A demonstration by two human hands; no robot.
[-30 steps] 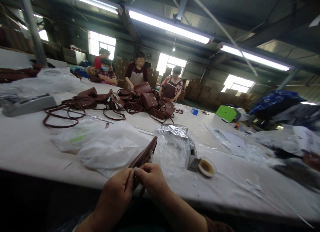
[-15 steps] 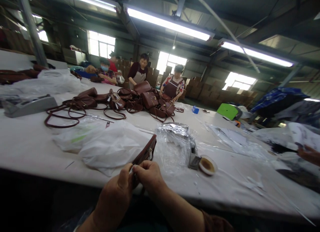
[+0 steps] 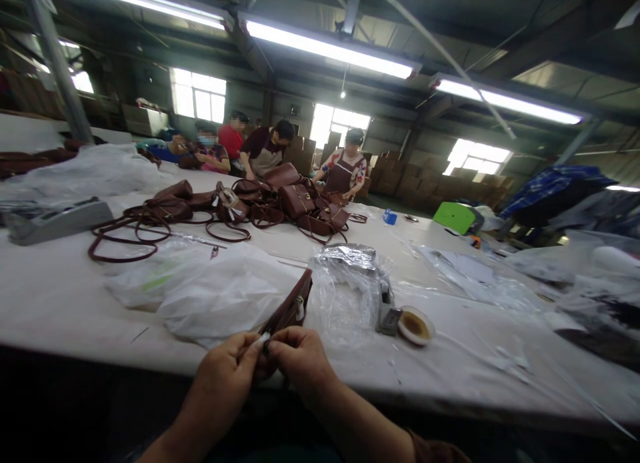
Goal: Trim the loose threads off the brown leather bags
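A brown leather handbag stands at the table's front edge, with a zip and metal fittings along its visible side. Its left side meets a heap of white wrapping. At the bag's near end, my left hand is closed, pinching a small white piece between thumb and forefinger. Close against it, my right hand is also closed, thumb and forefinger pressed on a small dark part by the bag's end. The fingers hide most of that part, so its exact kind does not show.
Several brown bags with straps are piled mid-table. Right of my bag lie clear plastic, a grey tape dispenser and a round dish. Another grey dispenser sits left. Co-workers stand across the table.
My left hand has turned and its fingers lie flatter, showing more of the white piece. A co-worker across the table has bent lower, and the hand at the far right has gone from view.
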